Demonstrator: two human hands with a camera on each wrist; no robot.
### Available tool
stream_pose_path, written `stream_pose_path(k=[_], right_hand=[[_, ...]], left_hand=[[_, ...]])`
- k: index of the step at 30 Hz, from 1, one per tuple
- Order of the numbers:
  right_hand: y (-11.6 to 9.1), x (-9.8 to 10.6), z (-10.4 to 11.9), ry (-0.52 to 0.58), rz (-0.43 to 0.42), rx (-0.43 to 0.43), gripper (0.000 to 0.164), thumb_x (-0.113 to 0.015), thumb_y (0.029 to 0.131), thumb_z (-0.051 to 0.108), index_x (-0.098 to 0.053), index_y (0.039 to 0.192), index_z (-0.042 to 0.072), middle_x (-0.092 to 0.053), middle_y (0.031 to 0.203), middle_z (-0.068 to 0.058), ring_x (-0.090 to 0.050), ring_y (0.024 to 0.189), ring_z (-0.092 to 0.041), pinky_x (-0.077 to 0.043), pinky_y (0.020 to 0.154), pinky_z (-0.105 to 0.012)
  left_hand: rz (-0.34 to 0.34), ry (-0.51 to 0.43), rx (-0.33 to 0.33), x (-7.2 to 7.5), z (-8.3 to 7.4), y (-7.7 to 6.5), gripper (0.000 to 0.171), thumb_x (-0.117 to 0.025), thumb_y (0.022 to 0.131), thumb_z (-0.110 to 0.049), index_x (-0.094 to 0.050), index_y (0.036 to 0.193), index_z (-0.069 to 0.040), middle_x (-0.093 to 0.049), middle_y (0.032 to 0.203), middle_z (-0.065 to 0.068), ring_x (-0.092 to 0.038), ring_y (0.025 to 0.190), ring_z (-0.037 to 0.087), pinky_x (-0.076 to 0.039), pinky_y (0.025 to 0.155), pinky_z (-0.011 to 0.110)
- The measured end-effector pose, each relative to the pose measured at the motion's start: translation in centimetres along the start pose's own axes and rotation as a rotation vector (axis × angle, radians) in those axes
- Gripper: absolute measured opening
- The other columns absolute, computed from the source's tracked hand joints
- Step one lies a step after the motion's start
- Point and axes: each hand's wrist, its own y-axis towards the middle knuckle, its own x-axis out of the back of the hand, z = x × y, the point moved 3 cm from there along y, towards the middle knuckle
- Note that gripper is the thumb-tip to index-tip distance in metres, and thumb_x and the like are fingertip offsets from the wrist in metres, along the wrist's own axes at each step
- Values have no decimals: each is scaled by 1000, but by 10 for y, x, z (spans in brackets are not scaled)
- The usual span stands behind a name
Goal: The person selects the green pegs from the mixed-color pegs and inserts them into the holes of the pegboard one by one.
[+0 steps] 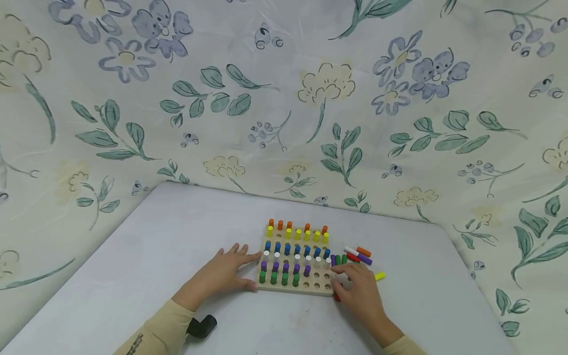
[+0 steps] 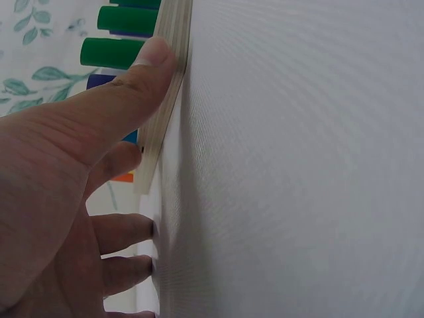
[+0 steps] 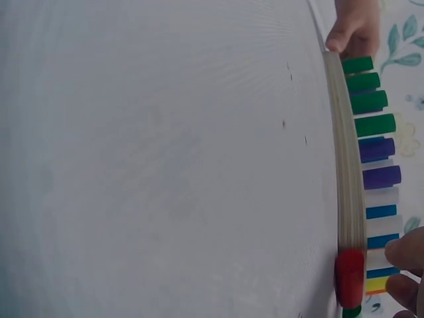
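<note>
A wooden peg board [image 1: 310,292] lies on the table with rows of orange, yellow, blue, white, purple and green pegs; some holes are bare. My left hand [image 1: 224,272] rests at the board's left side with fingers spread. In the left wrist view, the thumb [image 2: 142,76] touches the board's edge beside a green peg [image 2: 109,53]. At the board's right edge is my right hand [image 1: 361,291], its thumb and index finger bent with a gap between them. No peg shows between these fingertips [image 3: 401,291]. A red peg [image 3: 350,278] lies against the board's front right corner.
Loose pegs lie right of the board, among them a white peg [image 1: 350,250], an orange peg [image 1: 364,251], a purple peg [image 1: 365,259] and a yellow peg [image 1: 379,276]. A black object [image 1: 204,326] sits by the left sleeve. Floral fabric [image 1: 284,98] hangs behind the table.
</note>
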Motion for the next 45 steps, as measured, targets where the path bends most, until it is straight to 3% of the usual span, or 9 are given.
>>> stream_pose_path(k=[6, 14, 26, 37, 45], right_hand=[[2, 5, -6, -13, 9, -15, 21, -83, 85, 18, -76, 105, 19, -72, 98, 5, -62, 106, -23, -50, 98, -54], [8, 11, -17, -55, 24, -56, 23, -84, 85, 19, -76, 107, 20, -71, 113, 0, -55, 100, -18, -51, 83, -38], [17, 15, -30, -108, 2, -78, 30, -82, 85, 19, -73, 113, 13, -68, 123, -10, -56, 108, -29, -50, 93, -51], [20, 17, -38, -139, -15, -69, 41, -82, 85, 16, -70, 123, 9, -69, 122, -14, -57, 102, -30, -51, 82, -47], [19, 15, -41, -147, 5, -120, 45, -81, 85, 17, -68, 127, 7, -69, 124, -16, -56, 104, -32, -50, 86, -50]], left_hand=[[0, 1, 3, -1, -1, 2, 85, -83, 75, -56, -55, 149, -25, -40, 158, 22, -25, 150, 46, -15, 119, 68], [-2, 7, 13, -1, -4, 4, 84, -83, 76, -56, -55, 149, -25, -40, 158, 22, -25, 150, 46, -15, 119, 68], [-8, -4, 21, 0, -7, 7, 84, -83, 76, -56, -55, 149, -24, -40, 158, 22, -25, 150, 47, -15, 119, 68], [-8, 0, 28, 0, -8, 8, 84, -83, 76, -56, -55, 149, -24, -39, 158, 22, -24, 150, 46, -14, 120, 68], [-4, 5, 31, -1, -6, 6, 84, -83, 76, -57, -55, 149, -26, -39, 158, 21, -24, 150, 45, -14, 120, 67]])
